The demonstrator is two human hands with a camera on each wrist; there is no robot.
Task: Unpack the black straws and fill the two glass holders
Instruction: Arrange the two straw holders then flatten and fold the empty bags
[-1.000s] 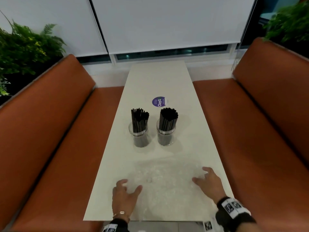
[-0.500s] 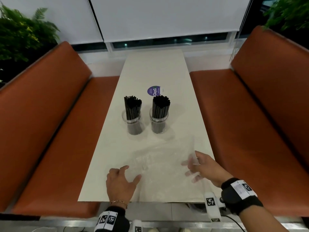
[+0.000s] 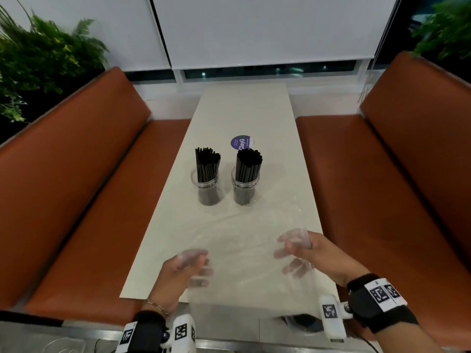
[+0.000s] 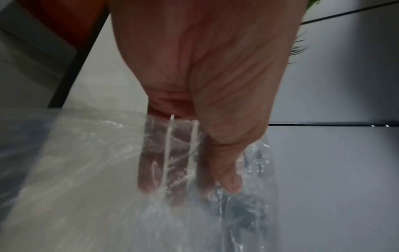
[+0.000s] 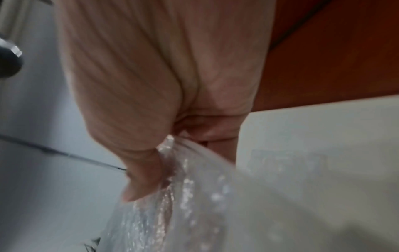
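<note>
Both glass holders [image 3: 225,186] at frame centre are filled; the empty plastic wrapper [image 3: 244,253] is pinched by left hand [image 3: 178,272] and right hand [image 3: 316,253], apparently for clearing off the bench [image 3: 244,110]

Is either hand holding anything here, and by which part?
Both: left hand and right hand each pinch a side edge of the clear plastic bag.

A café or restaurant booth: orange upholstered benches [image 3: 84,189] flank a long pale table [image 3: 244,108] holding straw-filled jars [image 3: 246,186].
</note>
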